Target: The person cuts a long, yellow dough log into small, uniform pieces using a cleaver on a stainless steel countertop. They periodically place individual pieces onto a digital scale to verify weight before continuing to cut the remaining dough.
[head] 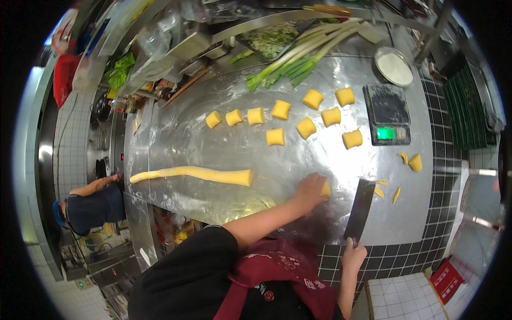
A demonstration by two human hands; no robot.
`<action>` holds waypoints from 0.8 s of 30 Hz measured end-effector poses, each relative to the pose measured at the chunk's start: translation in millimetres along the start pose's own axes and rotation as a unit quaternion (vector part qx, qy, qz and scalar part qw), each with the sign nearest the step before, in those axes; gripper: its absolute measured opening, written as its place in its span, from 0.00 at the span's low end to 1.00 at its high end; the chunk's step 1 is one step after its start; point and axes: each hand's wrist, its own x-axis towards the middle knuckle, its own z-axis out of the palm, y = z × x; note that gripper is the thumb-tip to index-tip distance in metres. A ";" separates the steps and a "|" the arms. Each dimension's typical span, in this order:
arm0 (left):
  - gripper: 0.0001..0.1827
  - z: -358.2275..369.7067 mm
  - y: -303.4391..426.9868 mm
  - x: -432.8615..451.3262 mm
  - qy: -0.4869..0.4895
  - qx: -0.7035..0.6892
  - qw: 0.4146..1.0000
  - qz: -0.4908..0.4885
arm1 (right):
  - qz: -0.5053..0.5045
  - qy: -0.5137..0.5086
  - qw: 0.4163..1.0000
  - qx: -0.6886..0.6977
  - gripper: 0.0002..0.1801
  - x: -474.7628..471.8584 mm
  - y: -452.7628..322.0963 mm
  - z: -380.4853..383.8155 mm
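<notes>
My left hand (309, 193) is closed around a short piece of yellow dough (326, 189) on the steel worktable (192, 144); its fingers hide much of the piece. My right hand (354, 254) grips the handle of a cleaver (359, 210) at the table's front edge, its broad dark blade pointing away from me. To the left lies a long rope of yellow dough (200, 173), thicker at its right end. Several cut dough pieces (281, 109) are spread across the middle. Right of the blade are thin dough scraps (396, 195) and a dough lump (415, 163).
A digital scale (387, 105) with a lit green display stands at the right, below a bowl of white powder (394, 69). Long green onions (298, 60) lie at the back beside a tray of chopped vegetables (272, 38). Another person (94, 208) stands beyond the table's left end.
</notes>
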 end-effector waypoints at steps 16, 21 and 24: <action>0.42 -135.2 -149.2 34.3 0.159 0.078 0.972 0.157 | 0.004 0.078 0.997 -0.001 0.17 -15.1 -1.1 31.3; 0.36 -110.4 -181.4 66.7 0.049 0.060 0.993 0.087 | -0.035 0.080 0.996 -0.007 0.17 -12.0 2.0 25.8; 0.32 -111.8 -175.3 65.0 0.053 0.024 0.998 0.017 | 0.026 0.052 0.998 -0.005 0.16 -4.5 0.2 9.5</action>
